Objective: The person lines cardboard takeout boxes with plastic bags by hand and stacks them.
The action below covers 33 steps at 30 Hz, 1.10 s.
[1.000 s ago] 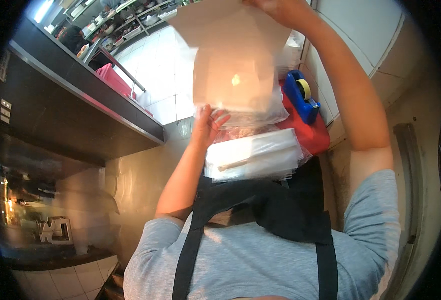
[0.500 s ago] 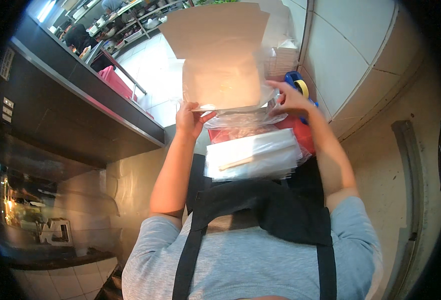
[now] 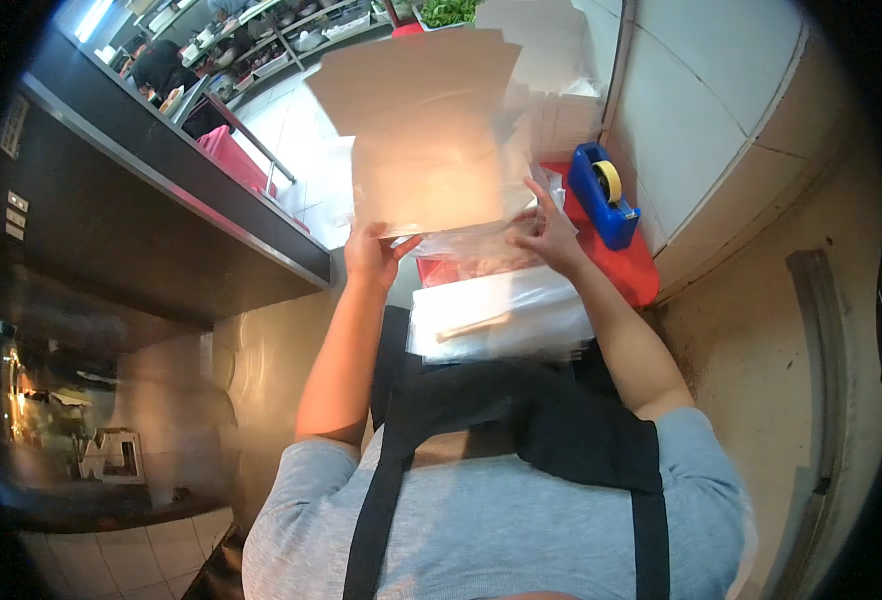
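An open cardboard box [image 3: 431,170] with its lid raised is held up in front of me, tilted so its pale inside faces me. My left hand [image 3: 373,255] grips the box's near left corner, thumb along the front edge. By the near right corner is my right hand [image 3: 553,238], its index finger stretched up along the box's side and its thumb apart; the other fingers are partly hidden. Just below the box lies crumpled clear plastic [image 3: 471,245]. Closer to me is a stack of clear plastic bags [image 3: 506,310].
A blue tape dispenser [image 3: 601,195] with a yellow roll stands on a red surface [image 3: 616,270] at the right, beside the tiled wall [image 3: 696,90]. More white boxes [image 3: 566,110] are stacked behind. A tray of green leaves [image 3: 448,12] sits farther back. A dark counter [image 3: 161,190] runs along the left.
The box has shifted left and slightly toward me with my left hand. My right hand has moved left and nearer to me, uncovering the tape dispenser.
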Each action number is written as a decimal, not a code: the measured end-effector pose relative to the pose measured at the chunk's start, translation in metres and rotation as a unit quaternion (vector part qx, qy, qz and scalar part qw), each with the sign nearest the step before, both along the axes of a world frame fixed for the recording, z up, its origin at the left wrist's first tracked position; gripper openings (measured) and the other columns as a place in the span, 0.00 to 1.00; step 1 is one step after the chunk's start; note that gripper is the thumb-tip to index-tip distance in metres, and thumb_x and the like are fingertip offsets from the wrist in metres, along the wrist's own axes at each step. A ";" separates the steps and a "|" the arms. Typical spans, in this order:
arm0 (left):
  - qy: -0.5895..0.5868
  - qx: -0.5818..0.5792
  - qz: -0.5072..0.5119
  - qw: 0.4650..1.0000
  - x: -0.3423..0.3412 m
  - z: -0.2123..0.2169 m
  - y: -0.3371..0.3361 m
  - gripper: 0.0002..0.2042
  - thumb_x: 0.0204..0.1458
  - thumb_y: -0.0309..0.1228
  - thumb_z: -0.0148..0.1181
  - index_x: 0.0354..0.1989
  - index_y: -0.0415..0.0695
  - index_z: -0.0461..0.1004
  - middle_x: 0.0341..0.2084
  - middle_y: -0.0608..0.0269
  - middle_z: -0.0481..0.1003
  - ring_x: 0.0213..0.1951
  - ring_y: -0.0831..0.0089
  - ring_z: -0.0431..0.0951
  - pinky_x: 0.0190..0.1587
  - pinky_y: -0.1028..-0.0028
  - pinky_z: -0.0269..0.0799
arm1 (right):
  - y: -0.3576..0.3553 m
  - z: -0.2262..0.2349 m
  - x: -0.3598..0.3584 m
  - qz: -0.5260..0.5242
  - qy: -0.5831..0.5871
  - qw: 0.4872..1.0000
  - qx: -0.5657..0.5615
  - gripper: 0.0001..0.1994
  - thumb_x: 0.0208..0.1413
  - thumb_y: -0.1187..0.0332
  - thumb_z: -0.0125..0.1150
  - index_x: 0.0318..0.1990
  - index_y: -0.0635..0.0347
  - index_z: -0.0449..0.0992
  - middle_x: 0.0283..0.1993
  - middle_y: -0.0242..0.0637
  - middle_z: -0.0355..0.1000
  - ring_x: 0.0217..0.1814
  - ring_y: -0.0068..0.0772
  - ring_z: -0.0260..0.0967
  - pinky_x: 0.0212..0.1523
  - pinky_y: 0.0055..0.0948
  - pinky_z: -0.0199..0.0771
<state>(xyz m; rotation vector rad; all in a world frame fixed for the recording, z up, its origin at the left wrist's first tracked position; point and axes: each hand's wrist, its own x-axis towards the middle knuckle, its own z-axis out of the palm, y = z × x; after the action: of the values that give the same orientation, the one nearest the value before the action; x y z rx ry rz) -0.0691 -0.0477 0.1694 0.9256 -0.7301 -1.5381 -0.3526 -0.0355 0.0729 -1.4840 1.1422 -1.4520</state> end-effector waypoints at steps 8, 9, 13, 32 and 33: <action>-0.009 0.013 0.040 0.999 0.015 -0.003 -0.005 0.24 0.49 0.23 0.40 0.59 0.44 0.57 0.50 0.51 0.66 0.49 0.55 0.72 0.40 0.52 0.78 | -0.022 0.015 -0.048 -0.126 -0.096 0.985 0.072 0.16 0.54 0.72 0.59 0.51 0.54 0.71 0.30 0.26 0.69 0.28 0.17 0.66 0.27 0.18 0.67; -0.003 0.017 0.037 0.999 0.016 -0.004 -0.006 0.24 0.49 0.23 0.39 0.59 0.44 0.57 0.50 0.52 0.67 0.49 0.55 0.72 0.39 0.53 0.78 | -0.014 0.017 -0.047 -0.162 -0.116 0.968 0.152 0.15 0.54 0.72 0.59 0.50 0.55 0.71 0.30 0.25 0.68 0.28 0.17 0.66 0.27 0.17 0.67; 0.001 0.029 0.033 0.999 0.007 -0.011 -0.005 0.25 0.49 0.23 0.39 0.59 0.45 0.57 0.49 0.53 0.68 0.48 0.55 0.72 0.39 0.53 0.78 | 0.009 0.010 -0.001 -0.021 -0.064 0.993 0.092 0.12 0.54 0.70 0.59 0.47 0.56 0.71 0.29 0.25 0.68 0.29 0.17 0.66 0.28 0.17 0.67; 0.015 0.083 0.019 0.996 0.009 -0.028 -0.009 0.19 0.50 0.24 0.40 0.53 0.39 0.62 0.45 0.50 0.70 0.44 0.55 0.74 0.42 0.48 0.75 | -0.006 0.023 -0.001 0.183 -0.048 0.981 0.039 0.38 0.43 0.74 0.70 0.63 0.51 0.57 0.63 0.33 0.54 0.55 0.25 0.60 0.44 0.23 0.73; 0.031 0.100 0.000 0.995 0.011 -0.029 -0.009 0.19 0.50 0.24 0.40 0.52 0.38 0.63 0.44 0.50 0.71 0.43 0.56 0.75 0.42 0.47 0.75 | -0.008 0.025 -0.001 0.168 -0.051 0.984 0.021 0.32 0.44 0.74 0.70 0.58 0.52 0.62 0.62 0.33 0.55 0.57 0.24 0.59 0.45 0.23 0.72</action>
<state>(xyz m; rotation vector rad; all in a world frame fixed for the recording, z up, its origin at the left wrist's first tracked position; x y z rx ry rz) -0.0581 -0.0567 0.1400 1.0201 -0.5395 -1.6535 -0.3534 -0.0439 0.0984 -1.4724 0.8098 -1.2466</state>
